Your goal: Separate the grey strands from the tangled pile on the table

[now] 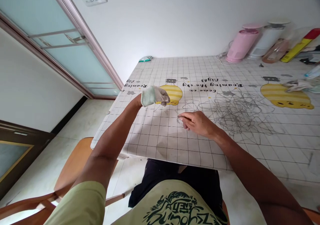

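My left hand (158,96), in a white knit glove with a pale green cuff, is closed in a pinch above the table. Close by on its right, my bare right hand (193,122) pinches with thumb and index finger. A thin wire (175,110), barely visible, seems to run between the two hands; its ends are too fine to follow. Beyond my right hand a loose tangle of thin grey wires (232,113) is spread over the tablecloth.
The white grid tablecloth (147,131) has yellow bear prints. A pink cylinder (242,44), a white cylinder (266,39), a bottle (273,51) and a yellow-red box (298,46) stand at the back right. A crumpled glove (298,84) lies at right; a wooden chair (72,165) stands left.
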A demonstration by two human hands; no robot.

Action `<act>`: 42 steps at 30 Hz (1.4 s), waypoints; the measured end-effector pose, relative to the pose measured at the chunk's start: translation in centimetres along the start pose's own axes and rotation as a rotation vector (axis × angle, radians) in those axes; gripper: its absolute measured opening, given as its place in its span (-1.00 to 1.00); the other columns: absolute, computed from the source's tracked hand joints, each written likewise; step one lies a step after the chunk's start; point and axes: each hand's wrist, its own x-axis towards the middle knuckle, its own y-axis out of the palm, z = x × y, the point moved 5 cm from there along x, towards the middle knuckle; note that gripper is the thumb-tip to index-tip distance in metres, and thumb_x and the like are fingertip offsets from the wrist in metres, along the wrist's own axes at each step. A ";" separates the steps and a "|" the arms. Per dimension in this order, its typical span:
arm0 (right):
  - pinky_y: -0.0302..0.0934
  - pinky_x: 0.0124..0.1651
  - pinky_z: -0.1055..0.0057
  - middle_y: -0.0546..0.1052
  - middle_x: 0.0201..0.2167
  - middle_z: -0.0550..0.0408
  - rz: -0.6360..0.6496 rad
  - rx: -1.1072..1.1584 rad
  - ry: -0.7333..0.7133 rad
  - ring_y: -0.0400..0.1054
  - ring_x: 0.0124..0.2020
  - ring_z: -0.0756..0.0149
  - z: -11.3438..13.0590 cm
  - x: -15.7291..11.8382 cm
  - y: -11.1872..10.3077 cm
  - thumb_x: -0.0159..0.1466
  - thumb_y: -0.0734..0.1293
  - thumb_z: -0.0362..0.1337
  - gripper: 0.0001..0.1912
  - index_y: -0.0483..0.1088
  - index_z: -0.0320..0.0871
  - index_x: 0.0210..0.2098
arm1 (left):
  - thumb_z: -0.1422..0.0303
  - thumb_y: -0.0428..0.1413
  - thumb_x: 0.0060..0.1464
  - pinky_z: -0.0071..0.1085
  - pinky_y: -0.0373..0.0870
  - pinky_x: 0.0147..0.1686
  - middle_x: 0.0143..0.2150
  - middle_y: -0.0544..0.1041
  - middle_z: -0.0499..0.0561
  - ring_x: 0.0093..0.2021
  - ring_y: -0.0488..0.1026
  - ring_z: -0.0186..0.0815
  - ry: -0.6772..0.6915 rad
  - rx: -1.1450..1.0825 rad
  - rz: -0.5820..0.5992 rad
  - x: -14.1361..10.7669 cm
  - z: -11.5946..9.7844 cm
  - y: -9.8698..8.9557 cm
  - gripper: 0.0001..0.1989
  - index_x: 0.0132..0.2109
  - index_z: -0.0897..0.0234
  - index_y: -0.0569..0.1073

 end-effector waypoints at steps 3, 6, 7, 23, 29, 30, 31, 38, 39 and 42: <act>0.42 -0.36 0.33 0.66 -0.38 0.10 0.027 -0.035 0.024 0.57 -0.41 0.25 0.1 0.1 -0.3 0.45 0.35 -0.01 -0.67 0.58 -0.07 0.04 | 0.37 0.22 0.05 -0.34 0.48 -0.26 -0.38 0.67 0.07 -0.30 0.59 -0.23 0.001 0.025 -0.028 0.1 0.3 -0.1 -0.88 -0.34 0.23 0.68; 0.47 -0.31 0.30 0.67 -0.39 0.07 -0.062 0.023 0.070 0.60 -0.38 0.22 -0.1 0.4 -0.4 0.41 0.40 0.00 -0.67 0.59 -0.09 -0.03 | 0.35 0.22 0.06 -0.36 0.49 -0.24 -0.38 0.67 0.06 -0.29 0.59 -0.25 0.019 0.019 -0.040 0.1 0.3 0.3 -0.86 -0.33 0.23 0.69; 0.47 -0.30 0.29 0.67 -0.40 0.06 -0.078 0.050 0.079 0.60 -0.39 0.22 -0.1 0.4 -0.2 0.40 0.40 -0.01 -0.70 0.60 -0.09 -0.07 | 0.35 0.22 0.07 -0.36 0.49 -0.23 -0.38 0.67 0.05 -0.29 0.59 -0.26 0.022 0.009 -0.041 0.1 0.2 0.5 -0.86 -0.32 0.24 0.69; 0.37 -0.44 0.32 0.57 -0.54 0.14 -0.122 0.066 0.116 0.46 -0.56 0.27 -0.1 0.3 0.3 0.42 0.35 0.04 -0.69 0.48 -0.06 -0.26 | 0.30 0.22 0.10 -0.35 0.46 -0.24 -0.29 0.69 -0.05 -0.31 0.58 -0.22 0.021 0.130 -0.303 -0.8 0.8 3.5 -0.82 -0.18 0.07 0.71; 0.36 -0.43 0.32 0.56 -0.53 0.16 -0.071 0.027 0.139 0.46 -0.56 0.26 -0.3 0.0 0.0 0.42 0.35 -0.01 -0.75 0.48 -0.04 -0.24 | 0.36 0.19 0.15 -0.36 0.46 -0.02 -0.23 0.70 -0.05 -0.11 0.62 -0.19 0.081 0.216 -0.312 -0.9 0.9 2.9 -0.80 -0.22 0.02 0.73; 0.36 -0.44 0.32 0.56 -0.54 0.16 -0.062 0.025 0.145 0.45 -0.56 0.26 -0.3 0.0 0.0 0.42 0.36 -0.01 -0.75 0.48 -0.04 -0.24 | 0.37 0.18 0.16 -0.36 0.44 0.04 -0.19 0.71 -0.07 -0.07 0.62 -0.19 0.094 0.239 -0.314 -1.0 1.0 2.9 -0.79 -0.21 0.01 0.73; 0.35 -0.45 0.32 0.56 -0.54 0.16 -0.054 0.021 0.150 0.44 -0.57 0.27 -0.3 0.0 0.0 0.42 0.35 0.00 -0.74 0.47 -0.04 -0.25 | 0.38 0.18 0.18 -0.36 0.42 0.10 -0.16 0.71 -0.08 -0.03 0.61 -0.19 0.106 0.258 -0.319 -1.0 1.0 2.9 -0.78 -0.20 0.01 0.73; 0.34 -0.48 0.34 0.57 -0.53 0.13 -0.055 0.059 0.192 0.45 -0.59 0.27 -0.1 1.1 0.4 0.42 0.34 0.02 -0.70 0.45 -0.07 -0.26 | 0.22 0.30 0.18 -0.29 0.44 0.19 -0.02 0.71 0.04 0.04 0.61 -0.15 0.153 0.202 -0.376 -1.7 1.4 1.9 -0.60 0.15 0.14 0.64; 0.33 -0.48 0.35 0.58 -0.52 0.12 -0.063 0.066 0.207 0.46 -0.58 0.28 0.0 1.6 0.2 0.42 0.34 0.01 -0.70 0.46 -0.08 -0.26 | 0.18 0.29 0.20 -0.28 0.43 0.21 0.04 0.69 0.06 0.08 0.59 -0.15 0.181 0.135 -0.444 -2.2 1.4 1.3 -0.53 0.22 0.17 0.60; 0.35 -0.47 0.38 0.61 -0.49 0.07 -0.091 0.067 0.235 0.49 -0.56 0.29 0.4 4.1 -0.5 0.41 0.37 -0.04 -0.72 0.48 -0.12 -0.28 | 0.13 0.08 0.40 -0.28 0.44 0.23 0.12 0.66 0.09 0.16 0.57 -0.19 0.176 -0.078 -0.748 -4.0 3.0 -1.4 -0.57 0.27 0.19 0.54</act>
